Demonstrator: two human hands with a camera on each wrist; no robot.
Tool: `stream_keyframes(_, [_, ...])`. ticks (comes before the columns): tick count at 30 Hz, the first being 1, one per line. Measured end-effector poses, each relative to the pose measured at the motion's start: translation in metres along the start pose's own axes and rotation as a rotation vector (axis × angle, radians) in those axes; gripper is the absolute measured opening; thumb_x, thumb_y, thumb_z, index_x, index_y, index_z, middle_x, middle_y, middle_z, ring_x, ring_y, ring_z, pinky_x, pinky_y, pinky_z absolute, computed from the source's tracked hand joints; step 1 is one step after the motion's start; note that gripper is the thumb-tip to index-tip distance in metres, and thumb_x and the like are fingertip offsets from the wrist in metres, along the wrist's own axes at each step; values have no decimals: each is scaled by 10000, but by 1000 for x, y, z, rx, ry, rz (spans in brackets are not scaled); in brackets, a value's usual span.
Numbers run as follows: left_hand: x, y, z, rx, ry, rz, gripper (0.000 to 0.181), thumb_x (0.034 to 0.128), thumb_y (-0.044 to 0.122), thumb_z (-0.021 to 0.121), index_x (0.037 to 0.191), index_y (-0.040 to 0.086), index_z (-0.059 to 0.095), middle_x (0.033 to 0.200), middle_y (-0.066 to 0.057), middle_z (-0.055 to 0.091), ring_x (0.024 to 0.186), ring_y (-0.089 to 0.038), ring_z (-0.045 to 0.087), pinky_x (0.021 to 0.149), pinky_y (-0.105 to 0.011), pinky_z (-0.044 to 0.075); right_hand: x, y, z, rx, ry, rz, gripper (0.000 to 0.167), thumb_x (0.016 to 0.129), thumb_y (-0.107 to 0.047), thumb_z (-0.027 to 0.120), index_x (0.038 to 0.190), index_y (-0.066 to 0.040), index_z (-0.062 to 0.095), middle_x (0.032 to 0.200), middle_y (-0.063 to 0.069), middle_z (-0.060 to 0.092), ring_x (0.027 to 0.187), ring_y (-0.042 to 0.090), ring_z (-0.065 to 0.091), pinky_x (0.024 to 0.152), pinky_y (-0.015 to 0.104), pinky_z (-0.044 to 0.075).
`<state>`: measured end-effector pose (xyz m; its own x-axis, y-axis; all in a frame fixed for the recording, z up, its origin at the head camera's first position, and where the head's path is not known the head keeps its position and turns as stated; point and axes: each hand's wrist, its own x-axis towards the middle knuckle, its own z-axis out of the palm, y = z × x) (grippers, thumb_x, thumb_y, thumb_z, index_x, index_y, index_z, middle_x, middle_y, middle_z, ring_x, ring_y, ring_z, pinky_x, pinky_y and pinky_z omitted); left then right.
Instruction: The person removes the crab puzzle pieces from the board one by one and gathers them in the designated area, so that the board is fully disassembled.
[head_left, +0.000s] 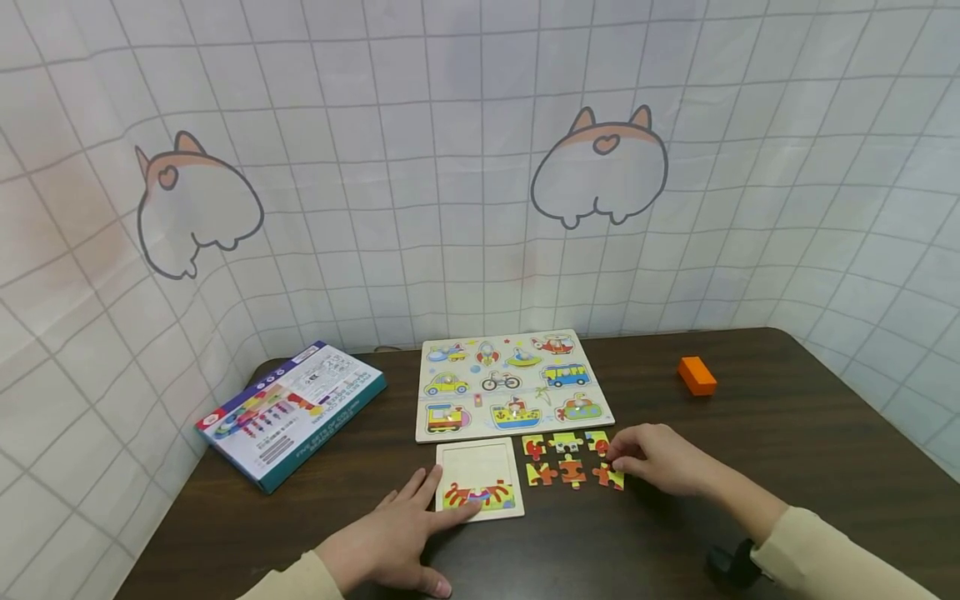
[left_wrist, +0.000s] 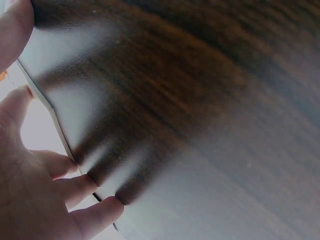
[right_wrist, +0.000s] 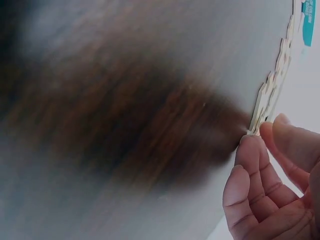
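Note:
A small square wooden puzzle tray (head_left: 477, 446) lies at the table's middle, a red crab picture filling its lower part. My left hand (head_left: 397, 533) lies spread, its thumb and a fingertip on the tray's left and lower part. Right of the tray several loose jigsaw pieces (head_left: 572, 472) form two rows, yellow, red and orange. My right hand (head_left: 660, 458) has bent fingers at the right end of these rows, touching the upper right jigsaw piece (head_left: 597, 442). In the right wrist view the fingertips (right_wrist: 248, 142) meet the pieces' edge; whether they pinch one is unclear.
Behind the tray lies a wooden vehicle puzzle board (head_left: 517, 387). A flat puzzle box (head_left: 296, 412) is at the left, and an orange block (head_left: 697, 377) at the back right. The dark table (head_left: 810, 417) ends against a gridded curtain (head_left: 480, 167).

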<state>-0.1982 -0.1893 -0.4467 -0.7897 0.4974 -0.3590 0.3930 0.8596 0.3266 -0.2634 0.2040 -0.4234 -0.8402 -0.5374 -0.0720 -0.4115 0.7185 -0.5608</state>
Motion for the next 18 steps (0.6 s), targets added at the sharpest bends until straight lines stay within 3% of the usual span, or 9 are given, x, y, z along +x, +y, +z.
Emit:
stream_keyframes(4, [1, 0, 0, 9, -8, -9, 960, 699, 637, 841, 1512, 603, 331, 1702, -235, 99, 1543, -516, 133, 1106, -757, 292, -5, 1, 0, -15, 21, -21, 79, 941, -192, 738, 962, -121, 711, 841, -85, 671, 714, 21, 528, 648, 239, 477])
stream_keyframes(10, [-1, 0, -1, -17, 2, -14, 918, 710, 636, 834, 1493, 616, 354, 1707, -214, 106, 1551, -500, 127, 1128, -739, 283, -9, -3, 3, -63, 8, 10, 260, 856, -283, 834, 947, -120, 653, 833, -45, 603, 721, 71, 508, 642, 244, 453])
stream_keyframes(18, [-15, 20, -14, -6, 12, -6, 907, 731, 532, 871, 1519, 499, 423, 1688, -248, 145, 1536, -517, 160, 1123, -728, 302, -6, -6, 6, -93, 27, 37, 220, 858, -193, 831, 949, -117, 645, 799, -48, 571, 694, 62, 475, 620, 239, 422])
